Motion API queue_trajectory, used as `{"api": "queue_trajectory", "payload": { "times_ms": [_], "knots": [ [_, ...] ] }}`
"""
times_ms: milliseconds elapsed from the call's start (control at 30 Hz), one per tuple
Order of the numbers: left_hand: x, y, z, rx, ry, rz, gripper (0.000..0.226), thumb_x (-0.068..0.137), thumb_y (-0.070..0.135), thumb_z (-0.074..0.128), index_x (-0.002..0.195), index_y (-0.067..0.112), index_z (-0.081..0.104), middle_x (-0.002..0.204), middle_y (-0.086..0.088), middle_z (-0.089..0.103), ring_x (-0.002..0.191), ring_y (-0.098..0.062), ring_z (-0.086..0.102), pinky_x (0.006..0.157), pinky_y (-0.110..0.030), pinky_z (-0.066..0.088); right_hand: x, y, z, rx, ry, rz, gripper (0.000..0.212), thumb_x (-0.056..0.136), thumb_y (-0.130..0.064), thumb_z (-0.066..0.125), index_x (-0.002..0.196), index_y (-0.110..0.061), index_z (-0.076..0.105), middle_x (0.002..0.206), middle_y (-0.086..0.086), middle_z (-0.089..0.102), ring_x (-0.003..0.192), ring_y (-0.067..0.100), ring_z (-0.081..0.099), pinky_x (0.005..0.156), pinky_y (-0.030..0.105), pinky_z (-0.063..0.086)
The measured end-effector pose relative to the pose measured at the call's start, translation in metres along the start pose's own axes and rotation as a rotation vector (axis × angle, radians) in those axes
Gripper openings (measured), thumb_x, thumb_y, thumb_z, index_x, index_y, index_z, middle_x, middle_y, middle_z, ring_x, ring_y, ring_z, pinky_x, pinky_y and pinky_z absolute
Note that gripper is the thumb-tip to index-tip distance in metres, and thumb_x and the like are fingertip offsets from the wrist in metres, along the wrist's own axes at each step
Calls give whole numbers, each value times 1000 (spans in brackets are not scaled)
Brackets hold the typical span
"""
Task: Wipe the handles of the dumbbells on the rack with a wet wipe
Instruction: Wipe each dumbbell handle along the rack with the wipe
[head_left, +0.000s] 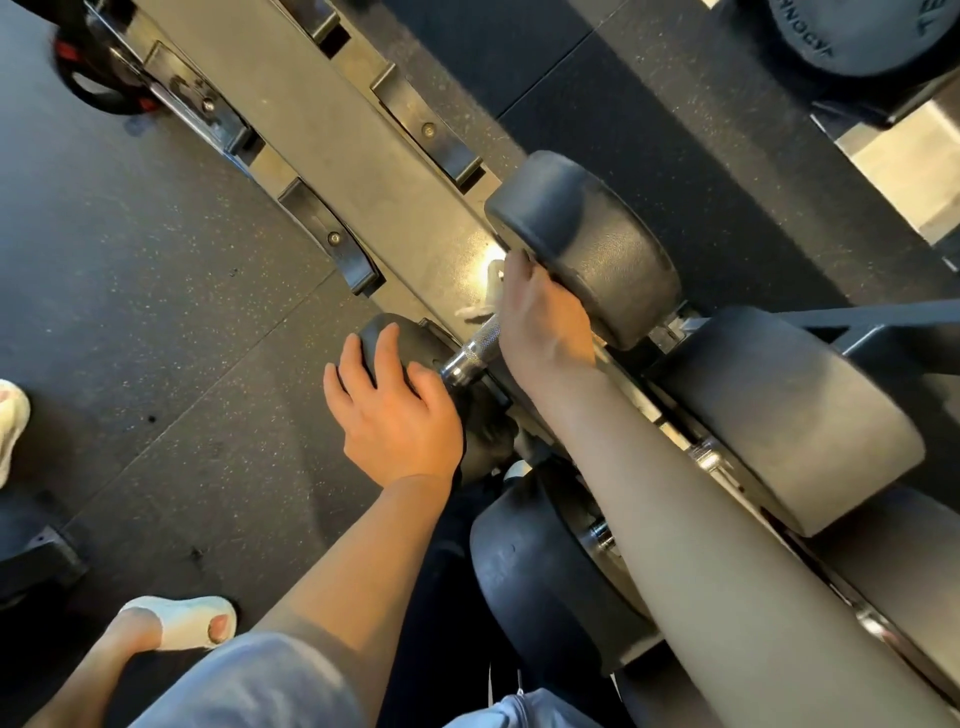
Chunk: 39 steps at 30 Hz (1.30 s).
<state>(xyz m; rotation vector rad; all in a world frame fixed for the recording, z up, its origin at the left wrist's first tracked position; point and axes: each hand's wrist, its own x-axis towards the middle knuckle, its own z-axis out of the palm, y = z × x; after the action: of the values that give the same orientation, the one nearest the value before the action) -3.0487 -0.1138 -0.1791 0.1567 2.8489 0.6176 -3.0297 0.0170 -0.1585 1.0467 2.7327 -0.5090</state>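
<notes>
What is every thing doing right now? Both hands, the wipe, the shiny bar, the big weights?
Left hand: fingers spread, resting on the dumbbell's near head.
Right hand: wrapped round the handle, pressing the wet wipe on it.
Wet wipe: crumpled, mostly hidden under the hand.
Handle: lying in the rack, part bare and shiny.
Far head: sitting on the rack.
Neighbouring dumbbell: racked, untouched.
Rack cradles: no dumbbells in them.
</notes>
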Motion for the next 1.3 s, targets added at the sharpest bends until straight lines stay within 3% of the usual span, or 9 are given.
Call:
{"api": "queue_trajectory", "payload": {
  "times_ms": [167, 300, 533, 667, 767, 967, 1033, 1167, 1300],
  "knots": [
    [1, 0, 0, 11, 3, 10, 47, 92, 29, 34, 135, 28, 52, 147, -6, 42, 139, -31, 30, 92, -51, 44, 9, -6, 16, 104, -84, 95, 27, 95, -16, 51, 120, -9, 50, 116, 10, 55, 99, 21, 58, 78, 24, 46],
    [0, 2, -3, 9, 13, 6, 53, 89, 36, 28, 135, 28, 52, 147, -5, 42, 139, -31, 30, 93, -51, 43, -12, -21, 39, 452, -346, -109, 17, 96, -10, 44, 86, -9, 57, 75, 4, 50, 73, 22, 51, 62, 29, 38],
    [0, 2, -4, 3, 2, 12, 50, 91, 31, 31, 136, 26, 52, 147, -6, 42, 139, -31, 30, 94, -51, 42, -8, 6, 32, 150, -55, -247, 18, 101, -15, 36, 107, -9, 52, 88, 8, 59, 72, 21, 58, 56, 26, 41],
    [1, 2, -3, 1, 1, 20, 50, 92, 31, 30, 137, 25, 52, 147, -6, 42, 139, -32, 31, 95, -50, 42, -9, 30, 36, 23, 164, -140, 21, 98, -18, 46, 116, -7, 46, 85, 13, 64, 65, 21, 64, 53, 25, 43],
    [1, 1, -4, 6, -21, 20, 50, 93, 30, 29, 138, 26, 50, 148, -6, 39, 140, -31, 28, 96, -49, 41, -21, 21, 43, 202, 262, 24, 29, 102, -24, 32, 116, -8, 52, 74, 6, 62, 61, 18, 61, 52, 28, 47],
    [3, 0, -6, -6, -28, 31, 54, 92, 35, 23, 139, 25, 48, 148, -7, 38, 139, -31, 27, 99, -48, 38, -34, 1, 51, 424, -313, -141, 19, 101, -22, 36, 107, -13, 52, 96, 12, 61, 87, 30, 59, 66, 30, 39],
    [2, 0, -7, -14, -38, 27, 53, 93, 34, 25, 140, 25, 48, 149, -7, 38, 140, -30, 27, 101, -47, 37, -38, -1, 53, 439, -300, -145, 20, 101, -22, 37, 107, -11, 52, 99, 13, 61, 87, 26, 57, 68, 29, 38],
    [2, 1, -7, -26, -30, 21, 52, 93, 33, 26, 140, 25, 48, 149, -6, 38, 140, -30, 26, 100, -48, 37, -49, 10, 61, 761, 111, 261, 13, 97, -10, 46, 107, -9, 55, 100, 5, 63, 90, 16, 61, 69, 25, 49],
    [2, 3, -7, -8, -26, 12, 52, 93, 32, 25, 140, 26, 48, 150, -5, 37, 141, -29, 26, 101, -48, 38, -16, 14, 53, 1635, 253, 1014, 9, 96, -13, 50, 92, -16, 58, 91, 1, 59, 90, 19, 57, 83, 29, 47]
  ]
}}
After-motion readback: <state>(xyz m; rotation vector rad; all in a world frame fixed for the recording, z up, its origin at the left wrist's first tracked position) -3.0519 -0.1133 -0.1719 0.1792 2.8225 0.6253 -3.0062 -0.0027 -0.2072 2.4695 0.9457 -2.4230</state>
